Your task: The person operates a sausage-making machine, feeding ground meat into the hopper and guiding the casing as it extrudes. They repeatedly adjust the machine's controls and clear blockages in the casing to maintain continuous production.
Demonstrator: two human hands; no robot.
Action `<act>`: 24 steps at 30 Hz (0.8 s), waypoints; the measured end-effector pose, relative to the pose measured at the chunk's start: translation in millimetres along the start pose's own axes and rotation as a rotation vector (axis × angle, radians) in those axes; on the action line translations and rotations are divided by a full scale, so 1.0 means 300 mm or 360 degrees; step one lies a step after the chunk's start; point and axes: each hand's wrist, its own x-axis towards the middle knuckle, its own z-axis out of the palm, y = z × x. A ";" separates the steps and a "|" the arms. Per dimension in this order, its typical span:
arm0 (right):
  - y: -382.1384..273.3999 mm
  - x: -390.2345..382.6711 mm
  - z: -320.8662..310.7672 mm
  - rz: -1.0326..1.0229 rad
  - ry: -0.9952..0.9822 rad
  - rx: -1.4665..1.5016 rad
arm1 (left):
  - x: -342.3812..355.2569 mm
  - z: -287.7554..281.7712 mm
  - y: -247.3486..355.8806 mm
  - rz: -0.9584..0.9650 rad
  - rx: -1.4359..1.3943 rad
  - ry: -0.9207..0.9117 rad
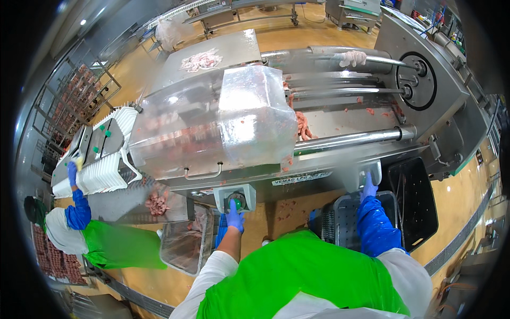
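My left hand [234, 219], in a purple glove, presses its thumb on a round green button [234, 203]. That button sits inside a grey guard housing [249, 198] on the front of a long steel machine [345, 173]; the other fingers are spread and hold nothing. To the right, my gloved right hand [368, 187] reaches up with stretched fingers into a second grey housing [376, 172]. Whatever it touches there is hidden and blurred. A clear plastic cover [175, 135] lies over the machine's left half, with raw meat [303, 126] showing at its right end.
A co-worker in a green apron [119, 244] stands at left by a white slatted conveyor [114, 169]. Below the machine are a clear-lined tub [183, 265], a grey crate [348, 212] and a black crate [422, 196]. Pale casings [202, 60] lie on the far steel table.
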 end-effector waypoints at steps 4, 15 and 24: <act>-0.015 -0.051 0.050 -0.1506 0.0390 -0.0417 | -0.099 -0.270 -0.018 0.0153 0.0124 -0.0527; -0.429 -0.341 1.084 -0.1744 -0.1192 -0.0599 | -0.105 -1.341 -0.239 0.0268 0.1418 0.0526; -0.195 -0.567 1.155 -0.1202 -0.2009 -0.0172 | -0.488 -1.515 -0.423 -0.0047 0.0828 0.0635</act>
